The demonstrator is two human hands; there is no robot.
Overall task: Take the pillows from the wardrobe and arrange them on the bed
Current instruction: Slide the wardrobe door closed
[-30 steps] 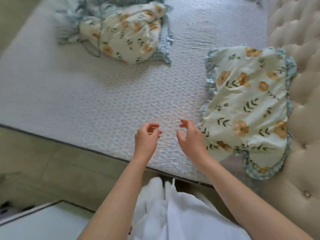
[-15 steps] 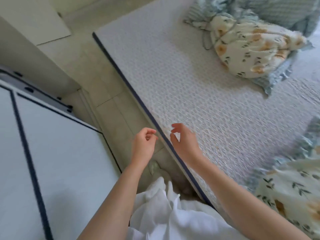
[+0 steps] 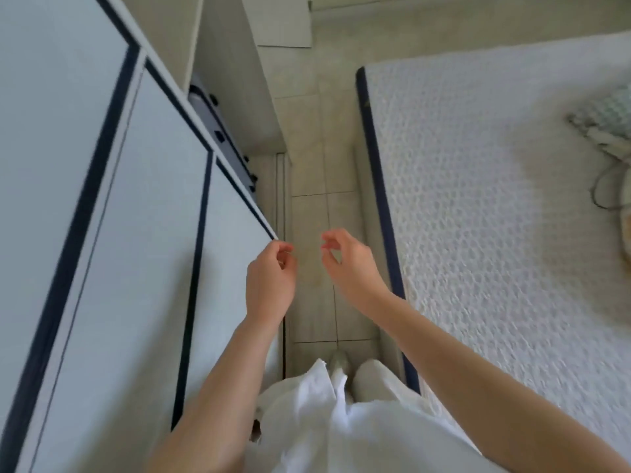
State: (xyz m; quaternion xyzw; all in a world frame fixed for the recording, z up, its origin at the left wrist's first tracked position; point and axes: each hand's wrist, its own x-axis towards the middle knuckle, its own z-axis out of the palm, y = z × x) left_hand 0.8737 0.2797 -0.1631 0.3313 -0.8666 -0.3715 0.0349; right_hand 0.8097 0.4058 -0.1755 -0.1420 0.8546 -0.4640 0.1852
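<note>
The wardrobe [image 3: 112,216], pale blue with dark blue trim, fills the left side, its doors closed. My left hand [image 3: 271,279] hovers by the corner of the nearest door, fingers curled and empty. My right hand [image 3: 351,268] is held over the floor aisle, fingers loosely bent, holding nothing. The bed [image 3: 505,206] with its white quilted mattress lies to the right. Only a sliver of a floral pillow [image 3: 611,131] shows at the right edge.
A narrow tiled aisle [image 3: 321,172] runs between wardrobe and bed. A dark suitcase-like case [image 3: 222,138] stands in a gap beyond the wardrobe. The mattress has a dark blue border [image 3: 382,199]. My white clothing and feet show at the bottom.
My view has swung left from the bed and its two floral pillows to the aisle and wardrobe. Both hands stay raised and empty, now over the floor beside the wardrobe door.
</note>
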